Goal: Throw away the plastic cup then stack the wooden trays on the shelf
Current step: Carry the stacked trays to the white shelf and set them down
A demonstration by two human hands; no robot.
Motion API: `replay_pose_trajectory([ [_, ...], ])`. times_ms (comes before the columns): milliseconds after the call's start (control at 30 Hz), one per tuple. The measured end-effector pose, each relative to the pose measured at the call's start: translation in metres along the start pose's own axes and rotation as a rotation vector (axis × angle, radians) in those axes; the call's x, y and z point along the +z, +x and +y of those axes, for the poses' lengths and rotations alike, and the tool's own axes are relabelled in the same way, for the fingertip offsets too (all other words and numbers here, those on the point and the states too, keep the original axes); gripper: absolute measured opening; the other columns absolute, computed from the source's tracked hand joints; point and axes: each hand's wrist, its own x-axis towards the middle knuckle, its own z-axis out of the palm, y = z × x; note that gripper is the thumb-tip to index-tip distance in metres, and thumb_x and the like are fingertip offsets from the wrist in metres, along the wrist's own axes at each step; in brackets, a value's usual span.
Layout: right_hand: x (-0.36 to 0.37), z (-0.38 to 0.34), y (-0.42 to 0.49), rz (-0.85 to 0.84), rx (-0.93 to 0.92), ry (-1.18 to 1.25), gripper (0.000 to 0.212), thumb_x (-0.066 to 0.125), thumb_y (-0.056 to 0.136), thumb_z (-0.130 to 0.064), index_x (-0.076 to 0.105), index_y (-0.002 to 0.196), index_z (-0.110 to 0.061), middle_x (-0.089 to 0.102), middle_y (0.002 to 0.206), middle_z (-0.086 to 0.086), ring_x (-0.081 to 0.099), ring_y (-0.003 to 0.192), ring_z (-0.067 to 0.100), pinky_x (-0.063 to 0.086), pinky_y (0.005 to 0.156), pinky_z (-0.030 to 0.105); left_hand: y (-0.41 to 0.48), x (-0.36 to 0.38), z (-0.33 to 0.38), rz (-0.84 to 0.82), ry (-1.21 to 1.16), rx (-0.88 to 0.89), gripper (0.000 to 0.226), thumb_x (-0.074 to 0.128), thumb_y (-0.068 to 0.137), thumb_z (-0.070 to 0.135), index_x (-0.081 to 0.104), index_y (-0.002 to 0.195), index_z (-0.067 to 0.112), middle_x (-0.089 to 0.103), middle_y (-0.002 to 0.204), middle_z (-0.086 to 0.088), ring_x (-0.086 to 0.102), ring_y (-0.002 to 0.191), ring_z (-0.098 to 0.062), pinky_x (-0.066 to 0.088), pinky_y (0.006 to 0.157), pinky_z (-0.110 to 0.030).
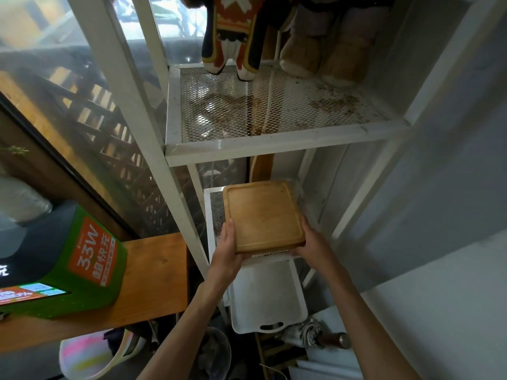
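Note:
A square wooden tray (262,216) with a raised rim lies over the lower mesh level of a white metal shelf (274,149). My left hand (227,249) grips its near left edge, thumb on top. My right hand (312,241) holds its near right corner from the side and below. The tray's near edge juts out past the shelf front. Whether other trays lie beneath it is hidden. No plastic cup is in view.
Plush toys (233,37) stand on the upper mesh level. A white plastic tray (267,294) sticks out from a lower level. A green box (68,259) sits on a wooden table (153,272) at left. A bin (214,352) and a folded umbrella (310,333) are on the floor.

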Motion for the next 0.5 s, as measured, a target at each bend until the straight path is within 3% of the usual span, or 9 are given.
replay_pose_trajectory([
  [33,0.000,0.000,0.000,0.008,-0.004,0.004,0.113,0.083,0.075,-0.030,0.003,0.154,-0.039,0.050,0.139,0.008,0.048,0.129,0.031,0.042,0.107,0.050,0.001,0.000,-0.001,0.006,0.023,0.012,0.102,0.068,0.090,0.009,-0.008,0.157,0.020,0.002,0.162,0.002,0.022,0.141,-0.013,0.034,0.111,-0.023],
  [100,0.000,0.001,0.000,0.024,-0.010,0.003,0.112,0.084,0.075,-0.026,0.006,0.155,-0.037,0.053,0.135,0.008,0.051,0.126,0.031,0.044,0.104,0.047,0.001,-0.001,0.005,0.014,-0.038,0.000,0.081,0.060,0.096,0.018,0.007,0.157,0.021,0.011,0.162,0.001,0.025,0.139,-0.010,0.039,0.105,-0.018],
  [167,0.000,0.000,-0.001,0.031,-0.021,-0.007,0.110,0.084,0.075,-0.025,0.009,0.155,-0.035,0.055,0.134,0.009,0.053,0.124,0.031,0.045,0.102,0.045,0.001,0.001,0.005,0.041,-0.021,-0.023,0.090,0.063,0.093,0.009,0.000,0.157,0.015,0.012,0.160,0.001,0.017,0.134,-0.002,0.028,0.103,-0.010],
  [233,-0.002,-0.001,0.000,0.024,-0.031,-0.014,0.111,0.084,0.075,-0.026,0.008,0.156,-0.033,0.054,0.135,0.010,0.052,0.125,0.032,0.045,0.104,0.047,0.003,0.002,0.000,0.050,-0.019,-0.027,0.098,0.067,0.089,0.007,-0.003,0.157,0.014,0.013,0.160,-0.001,0.014,0.132,-0.001,0.024,0.103,-0.011],
  [300,-0.005,-0.002,0.000,-0.011,-0.017,-0.003,0.112,0.083,0.076,-0.029,0.004,0.156,-0.033,0.051,0.139,0.010,0.050,0.128,0.032,0.043,0.107,0.050,0.002,0.003,0.003,0.038,-0.033,0.034,0.077,0.062,0.095,0.022,0.015,0.156,0.026,0.023,0.157,0.003,0.026,0.137,-0.008,0.039,0.104,-0.016],
  [367,-0.006,-0.002,-0.001,-0.030,-0.011,0.014,0.111,0.081,0.077,-0.032,0.003,0.156,-0.036,0.051,0.140,0.009,0.051,0.128,0.030,0.042,0.108,0.051,0.002,0.002,0.009,0.123,-0.057,0.053,0.051,0.049,0.100,0.044,0.038,0.147,0.028,0.049,0.143,-0.003,0.055,0.124,-0.019,0.058,0.085,-0.028],
  [433,-0.006,-0.001,-0.002,-0.026,-0.024,0.026,0.107,0.080,0.079,-0.035,0.005,0.155,-0.039,0.054,0.136,0.007,0.053,0.125,0.028,0.044,0.107,0.051,0.002,0.000,0.019,0.118,-0.146,-0.034,0.054,0.045,0.100,0.050,0.044,0.143,0.017,0.058,0.131,-0.003,0.064,0.106,-0.014,0.060,0.071,-0.025],
  [500,-0.005,-0.001,-0.003,-0.025,-0.037,0.021,0.103,0.077,0.082,-0.037,0.005,0.155,-0.038,0.055,0.133,0.006,0.054,0.123,0.028,0.045,0.106,0.050,0.004,0.004,0.017,0.131,-0.190,-0.051,0.061,0.047,0.096,0.056,0.045,0.142,0.016,0.059,0.132,-0.004,0.063,0.111,-0.019,0.058,0.076,-0.031],
])
